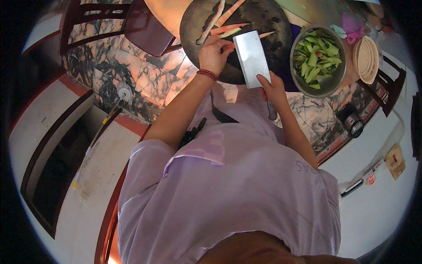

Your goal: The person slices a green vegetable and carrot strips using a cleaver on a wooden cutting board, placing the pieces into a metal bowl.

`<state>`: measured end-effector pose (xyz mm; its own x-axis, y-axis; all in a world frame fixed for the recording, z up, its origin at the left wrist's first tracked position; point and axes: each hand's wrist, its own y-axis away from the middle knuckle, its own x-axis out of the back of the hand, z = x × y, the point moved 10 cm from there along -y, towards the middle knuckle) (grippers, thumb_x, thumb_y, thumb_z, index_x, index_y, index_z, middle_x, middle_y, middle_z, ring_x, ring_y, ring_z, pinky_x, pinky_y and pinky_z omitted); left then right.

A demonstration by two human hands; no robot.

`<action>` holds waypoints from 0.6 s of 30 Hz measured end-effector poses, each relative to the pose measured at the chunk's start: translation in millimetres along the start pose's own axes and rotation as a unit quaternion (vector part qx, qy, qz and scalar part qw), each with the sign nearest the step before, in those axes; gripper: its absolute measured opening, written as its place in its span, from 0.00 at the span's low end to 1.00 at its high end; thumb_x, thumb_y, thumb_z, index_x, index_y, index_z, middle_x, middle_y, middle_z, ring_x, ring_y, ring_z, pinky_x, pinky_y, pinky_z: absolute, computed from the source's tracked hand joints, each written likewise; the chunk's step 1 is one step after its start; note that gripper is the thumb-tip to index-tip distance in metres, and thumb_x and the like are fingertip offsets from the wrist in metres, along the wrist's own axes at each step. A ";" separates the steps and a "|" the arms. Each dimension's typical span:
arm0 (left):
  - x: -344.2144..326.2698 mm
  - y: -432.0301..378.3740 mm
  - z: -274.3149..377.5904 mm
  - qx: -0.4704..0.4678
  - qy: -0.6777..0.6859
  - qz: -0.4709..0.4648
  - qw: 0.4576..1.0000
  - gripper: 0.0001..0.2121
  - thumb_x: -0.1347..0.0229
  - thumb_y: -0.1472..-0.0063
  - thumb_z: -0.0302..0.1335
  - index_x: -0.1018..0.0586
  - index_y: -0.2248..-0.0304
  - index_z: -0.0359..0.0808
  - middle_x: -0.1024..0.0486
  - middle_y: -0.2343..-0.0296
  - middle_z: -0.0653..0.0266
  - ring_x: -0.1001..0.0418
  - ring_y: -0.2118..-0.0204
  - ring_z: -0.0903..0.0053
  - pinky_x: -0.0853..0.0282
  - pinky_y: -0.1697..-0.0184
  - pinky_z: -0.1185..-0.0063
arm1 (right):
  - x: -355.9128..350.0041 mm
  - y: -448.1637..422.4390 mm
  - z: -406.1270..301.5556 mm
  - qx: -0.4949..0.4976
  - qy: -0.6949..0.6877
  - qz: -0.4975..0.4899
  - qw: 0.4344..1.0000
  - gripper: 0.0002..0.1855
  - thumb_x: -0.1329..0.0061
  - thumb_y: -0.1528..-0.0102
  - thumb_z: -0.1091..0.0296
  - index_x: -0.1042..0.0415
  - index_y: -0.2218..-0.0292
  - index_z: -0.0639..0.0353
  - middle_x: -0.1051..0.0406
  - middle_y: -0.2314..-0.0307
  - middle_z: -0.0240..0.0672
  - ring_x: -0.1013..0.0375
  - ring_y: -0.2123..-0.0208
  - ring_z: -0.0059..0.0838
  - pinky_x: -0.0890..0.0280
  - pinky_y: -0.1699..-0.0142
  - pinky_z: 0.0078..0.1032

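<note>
My right hand [274, 91] grips the handle of a broad cleaver [252, 57], its thumb resting on the blade. The blade hangs over the near part of a round, dark-stained wooden chopping board [273, 66]. Beside it, my left hand [213, 54] has its fingers pinched on a small reddish piece [231, 47], which looks like watermelon rind and is partly hidden. Several long watermelon rind strips [229, 13], pale green with pink flesh, lie on the board beyond my left hand. Another strip tip [266, 34] shows past the blade.
Right of the board stands a metal basin [343, 77] holding cut green rind pieces [315, 59]. A beige basket [366, 59] and a purple plastic bag [352, 28] are beyond it. One dark wooden chair [148, 29] is at the left, another [390, 85] at the right.
</note>
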<state>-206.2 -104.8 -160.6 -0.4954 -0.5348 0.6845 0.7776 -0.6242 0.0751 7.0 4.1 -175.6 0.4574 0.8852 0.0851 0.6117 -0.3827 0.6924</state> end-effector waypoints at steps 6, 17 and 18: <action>-0.1 0.4 11.8 0.002 -0.074 -0.034 0.997 0.11 0.33 0.51 0.32 0.16 0.67 0.40 0.21 0.71 0.62 0.21 0.69 0.70 0.26 0.64 0.75 | 22.6 3.7 8.1 -0.010 -0.007 0.049 0.999 0.13 0.51 0.37 0.60 0.29 0.62 0.62 0.36 0.86 0.27 0.41 0.89 0.15 0.46 0.84 0.17; -38.1 -9.0 -2.1 0.057 0.082 -0.171 0.980 0.12 0.35 0.45 0.34 0.16 0.65 0.34 0.19 0.69 0.58 0.20 0.68 0.75 0.26 0.62 0.79 | 34.4 9.4 1.1 0.028 0.012 0.081 0.996 0.13 0.51 0.38 0.60 0.29 0.59 0.62 0.35 0.88 0.30 0.36 0.89 0.20 0.41 0.83 0.24; -38.7 -9.7 0.1 0.053 0.080 -0.175 0.980 0.12 0.36 0.44 0.33 0.16 0.65 0.34 0.19 0.69 0.58 0.20 0.68 0.74 0.26 0.62 0.78 | 37.9 11.9 -0.7 0.035 0.022 0.097 0.994 0.14 0.51 0.38 0.60 0.29 0.59 0.62 0.34 0.88 0.32 0.35 0.89 0.22 0.41 0.83 0.25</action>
<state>-194.5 -78.0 -187.7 -0.7865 -0.3868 0.4815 0.5813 -0.7271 0.3654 31.2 33.3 -163.6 0.5439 0.8030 0.2438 0.5588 -0.5633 0.6087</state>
